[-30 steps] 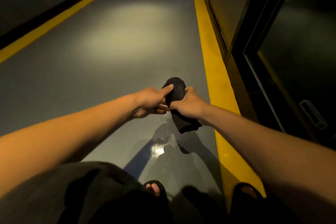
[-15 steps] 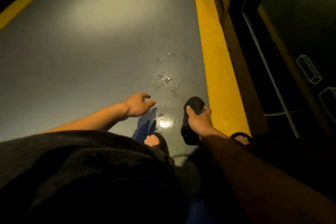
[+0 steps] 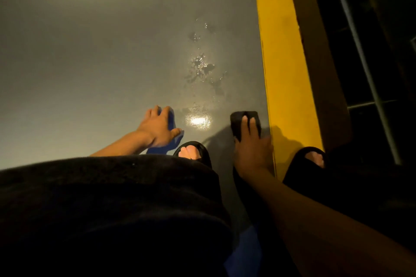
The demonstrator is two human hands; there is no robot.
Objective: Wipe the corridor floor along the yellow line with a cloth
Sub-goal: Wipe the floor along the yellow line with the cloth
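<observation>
The grey corridor floor (image 3: 90, 51) is seen from above and fills most of the view. The yellow line (image 3: 286, 63) is painted along its right side, running from the top of the frame down toward the person's feet. Beyond the line, a dark framed panel (image 3: 371, 51) is noted at the far right; its detail is lost in shadow.

A dark garment (image 3: 101, 209) on the person's body occupies the lower left of the view.

A patch of wet marks (image 3: 202, 67) is observed on the floor ahead of the hands, left of the yellow line. A bright reflection (image 3: 198, 121) is seen on the floor between the two hands.

Two black sandals are recorded: the left sandal (image 3: 202, 148) on the grey floor just behind the left hand, and the right sandal (image 3: 301, 159) at the near end of the yellow line.

The right hand (image 3: 252, 150) is laid flat on the dark cloth (image 3: 238, 119), with straight fingers (image 3: 244, 128) pressed on top of it. The cloth is held against the grey floor just beside the left edge of the yellow line.

The left hand (image 3: 157, 129) is held open with fingers spread, low over the floor; contact with the floor cannot be confirmed. Nothing is held in it.
</observation>
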